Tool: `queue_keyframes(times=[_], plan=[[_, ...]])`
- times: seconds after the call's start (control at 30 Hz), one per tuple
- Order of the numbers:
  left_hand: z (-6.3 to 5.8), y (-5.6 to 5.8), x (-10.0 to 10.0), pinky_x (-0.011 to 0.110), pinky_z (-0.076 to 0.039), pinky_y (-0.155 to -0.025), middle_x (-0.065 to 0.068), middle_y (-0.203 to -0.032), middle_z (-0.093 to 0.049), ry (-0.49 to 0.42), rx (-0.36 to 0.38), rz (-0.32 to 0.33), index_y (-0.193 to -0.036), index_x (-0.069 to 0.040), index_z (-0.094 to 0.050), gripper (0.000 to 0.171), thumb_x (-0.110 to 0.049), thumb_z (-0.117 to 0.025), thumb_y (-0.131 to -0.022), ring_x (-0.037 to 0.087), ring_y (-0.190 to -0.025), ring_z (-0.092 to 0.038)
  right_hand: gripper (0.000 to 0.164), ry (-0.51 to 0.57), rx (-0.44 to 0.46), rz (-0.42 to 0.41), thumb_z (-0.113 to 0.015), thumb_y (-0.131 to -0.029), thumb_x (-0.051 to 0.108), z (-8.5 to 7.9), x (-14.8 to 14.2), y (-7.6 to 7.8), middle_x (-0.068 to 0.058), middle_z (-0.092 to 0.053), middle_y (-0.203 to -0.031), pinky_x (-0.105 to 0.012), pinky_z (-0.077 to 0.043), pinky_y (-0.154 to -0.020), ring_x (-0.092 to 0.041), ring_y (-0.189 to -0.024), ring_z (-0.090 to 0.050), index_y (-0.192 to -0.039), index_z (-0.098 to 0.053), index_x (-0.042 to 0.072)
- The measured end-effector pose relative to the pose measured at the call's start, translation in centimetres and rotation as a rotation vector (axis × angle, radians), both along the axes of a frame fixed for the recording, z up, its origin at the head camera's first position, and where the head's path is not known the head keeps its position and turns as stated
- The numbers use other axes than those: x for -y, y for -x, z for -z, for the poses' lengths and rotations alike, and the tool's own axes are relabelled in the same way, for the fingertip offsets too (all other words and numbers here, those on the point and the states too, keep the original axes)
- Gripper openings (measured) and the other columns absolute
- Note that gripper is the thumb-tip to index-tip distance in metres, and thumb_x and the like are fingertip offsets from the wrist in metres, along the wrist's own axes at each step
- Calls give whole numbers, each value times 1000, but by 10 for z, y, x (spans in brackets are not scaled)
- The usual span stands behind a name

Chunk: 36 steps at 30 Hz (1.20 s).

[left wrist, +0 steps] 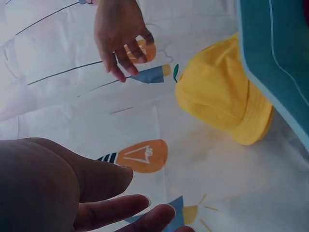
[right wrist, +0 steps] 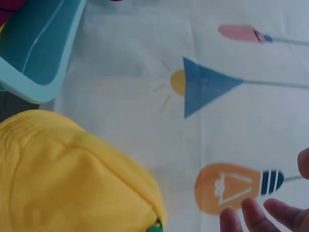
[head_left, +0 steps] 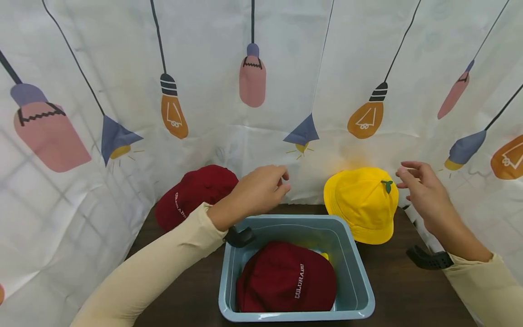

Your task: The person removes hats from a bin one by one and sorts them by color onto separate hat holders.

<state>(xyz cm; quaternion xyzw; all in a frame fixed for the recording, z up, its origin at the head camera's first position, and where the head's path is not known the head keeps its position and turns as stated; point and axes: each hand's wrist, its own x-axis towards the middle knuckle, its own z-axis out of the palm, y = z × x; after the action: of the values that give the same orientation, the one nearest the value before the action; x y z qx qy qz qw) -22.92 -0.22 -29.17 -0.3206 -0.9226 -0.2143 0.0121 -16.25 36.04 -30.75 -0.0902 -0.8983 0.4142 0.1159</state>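
Observation:
My left hand [head_left: 261,190] is raised over the far left corner of a light blue plastic bin, its fingers loosely bent around nothing. Close beside a yellow bucket hat [head_left: 359,204] with a green sprout on top, my right hand [head_left: 426,195] hovers with relaxed, spread fingers. Inside the bin [head_left: 365,299] lies a dark red cap [head_left: 282,277] lettered COLORADO, and a bit of something yellow [head_left: 324,256] peeks out behind it. Another dark red cap [head_left: 196,190] sits left of the bin, partly covered by my left forearm. The right wrist view shows the yellow hat [right wrist: 82,179] below my fingertips' level.
A dark brown table [head_left: 392,277] carries the bin and hats. White cloth [head_left: 204,113] printed with lamps and bulbs hangs right behind them and along both sides. Black bands [head_left: 429,259] circle both wrists.

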Motion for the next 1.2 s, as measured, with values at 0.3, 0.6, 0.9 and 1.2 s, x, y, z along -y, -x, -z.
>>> queue_keyframes(times=[0.3, 0.6, 0.9, 1.2], plan=[[51, -36, 68, 30, -52, -64, 1, -112, -65, -23, -29, -108, -131, -12, -60, 40, -33, -69, -97, 12, -89, -63, 54, -391, -53, -251, -56, -104, 44, 0, 51, -10, -15, -70, -114, -32, -52, -67, -27, -92, -67, -148, -48, 14], [100, -69, 108, 25, -46, -60, 6, -110, -61, -73, -12, -254, -140, -9, -54, 52, -35, -68, -98, 9, -78, -53, 50, -454, -72, -542, -68, -96, 47, 33, 116, -16, 14, -62, -83, -20, -48, -57, 0, -63, -53, -137, -61, 19], [134, -85, 117, 42, -56, -83, 13, -126, -60, -190, 237, -297, -156, -6, -35, 70, -35, -66, -100, 22, -104, -63, 50, -661, -149, -721, -64, -95, 57, 67, 167, -14, 11, -68, -92, -20, -50, -62, 1, -69, -55, -132, -66, 23], [157, -87, 112, 41, -61, -86, 14, -140, -59, -361, 412, -253, -163, -12, -18, 81, -41, -62, -101, 19, -110, -68, 47, -834, -173, -954, -61, -95, 61, 99, 202, 3, 8, -74, -100, -28, -50, -68, -7, -83, -64, -128, -70, 29]])
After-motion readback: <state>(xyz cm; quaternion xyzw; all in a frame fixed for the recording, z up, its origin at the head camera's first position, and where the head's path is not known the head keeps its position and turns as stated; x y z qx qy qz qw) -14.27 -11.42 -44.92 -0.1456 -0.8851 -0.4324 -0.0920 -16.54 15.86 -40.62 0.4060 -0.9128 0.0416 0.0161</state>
